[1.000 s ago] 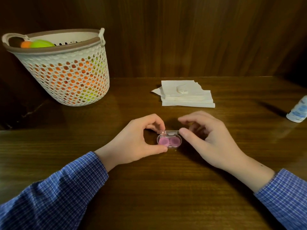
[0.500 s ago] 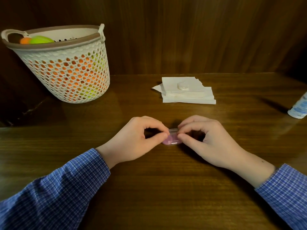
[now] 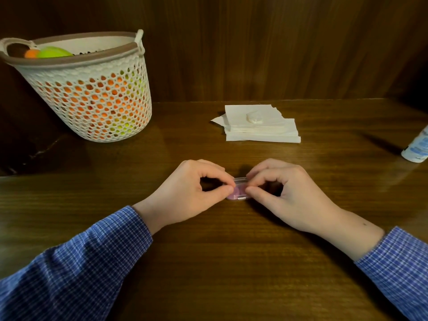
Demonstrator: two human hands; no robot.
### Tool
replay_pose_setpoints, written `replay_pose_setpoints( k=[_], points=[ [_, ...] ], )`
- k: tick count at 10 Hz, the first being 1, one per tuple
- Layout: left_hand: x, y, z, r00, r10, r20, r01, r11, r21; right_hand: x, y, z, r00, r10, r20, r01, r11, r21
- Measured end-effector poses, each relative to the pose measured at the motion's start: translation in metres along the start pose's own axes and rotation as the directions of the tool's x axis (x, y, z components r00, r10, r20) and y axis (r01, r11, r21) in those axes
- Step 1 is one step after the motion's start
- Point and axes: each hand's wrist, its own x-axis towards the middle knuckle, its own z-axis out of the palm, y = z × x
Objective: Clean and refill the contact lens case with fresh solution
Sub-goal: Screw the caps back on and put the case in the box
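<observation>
Pinched case (image 3: 238,192) at bench (image 3: 208,262) centre, left hand (image 3: 192,191) and right hand (image 3: 284,193) both clamped on it. Best steadied flat, lid eased gently; bottle (image 3: 416,147) at right edge.

The scene is dim and warm-toned. Light falls from above and in front, leaving a soft sheen on the table (image 3: 231,239). The bottle (image 3: 415,148) casts a long shadow to its left. Corners darken markedly. Wide-angle distortion bows the table's far edge. Focus appears slightly soft throughout.
</observation>
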Motion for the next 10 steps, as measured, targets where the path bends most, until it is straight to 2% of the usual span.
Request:
replay_pose_setpoints(
  k=[5,8,10],
  points=[
    [-0.001,0.004,0.005,0.996,0.093,-0.008,-0.092,0.992,0.082,-0.003,-0.002,-0.007,1.000,-0.006,0.011,0.007,1.000,-0.026],
    [-0.004,0.007,0.003,1.000,-0.014,0.019,0.013,0.998,0.056,-0.003,0.000,-0.007,1.000,0.008,0.015,-0.007,0.999,-0.039],
    [-0.013,0.016,0.007,0.995,-0.064,-0.077,0.067,0.997,0.045,-0.011,0.001,-0.007,0.991,0.050,-0.126,-0.055,0.998,-0.039]
  ],
)
